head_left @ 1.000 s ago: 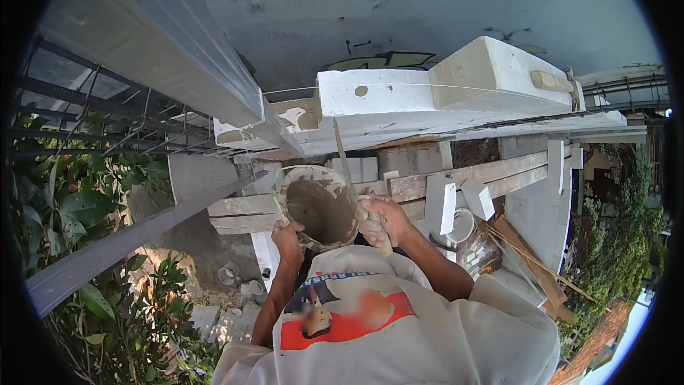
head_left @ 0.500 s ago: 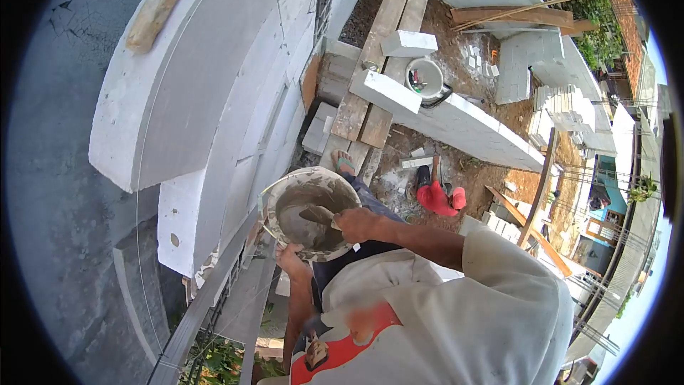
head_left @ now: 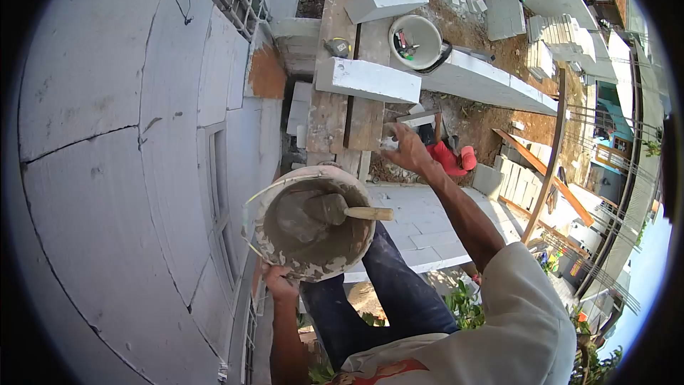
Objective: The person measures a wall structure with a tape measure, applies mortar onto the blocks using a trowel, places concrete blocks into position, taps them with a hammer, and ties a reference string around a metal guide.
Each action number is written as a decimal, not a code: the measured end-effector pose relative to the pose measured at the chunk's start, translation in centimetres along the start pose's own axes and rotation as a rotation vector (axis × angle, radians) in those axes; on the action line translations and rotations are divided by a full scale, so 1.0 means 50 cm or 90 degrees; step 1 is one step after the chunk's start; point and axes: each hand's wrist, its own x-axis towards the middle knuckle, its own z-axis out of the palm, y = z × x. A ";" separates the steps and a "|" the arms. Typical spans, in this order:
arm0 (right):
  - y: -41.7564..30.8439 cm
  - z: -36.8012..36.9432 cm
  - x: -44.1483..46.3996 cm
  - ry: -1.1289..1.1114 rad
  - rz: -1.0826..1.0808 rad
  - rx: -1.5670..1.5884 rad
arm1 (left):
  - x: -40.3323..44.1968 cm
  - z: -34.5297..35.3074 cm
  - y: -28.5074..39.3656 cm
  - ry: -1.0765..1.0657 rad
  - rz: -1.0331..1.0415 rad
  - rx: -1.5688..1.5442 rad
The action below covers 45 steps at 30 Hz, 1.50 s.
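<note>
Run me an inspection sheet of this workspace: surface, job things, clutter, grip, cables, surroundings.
Surface: worn wooden planks with a dark gap between them.
Job things: bucket containing wet-looking mortar; trowel lying in it, handle over the rim.
Clutter: two white blocks set across the planks; a small device, perhaps a tape measure; a white pail with small items inside.
Grip: left hand at the bucket's rim; right hand empty, held out.
Cables: nothing seen for certain.
Surroundings: white block wall alongside; a person in red below.
</note>
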 end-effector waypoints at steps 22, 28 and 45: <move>0.099 -0.042 -0.044 0.017 0.367 -0.158 | 0.337 0.134 -0.030 0.000 -0.014 0.033; 0.028 -0.046 -0.365 -0.046 0.661 -0.087 | 0.496 0.253 -0.113 -0.076 -0.031 0.004; -0.214 -0.061 -0.666 -0.174 0.632 -0.042 | 0.578 0.357 -0.088 -0.116 -0.184 0.385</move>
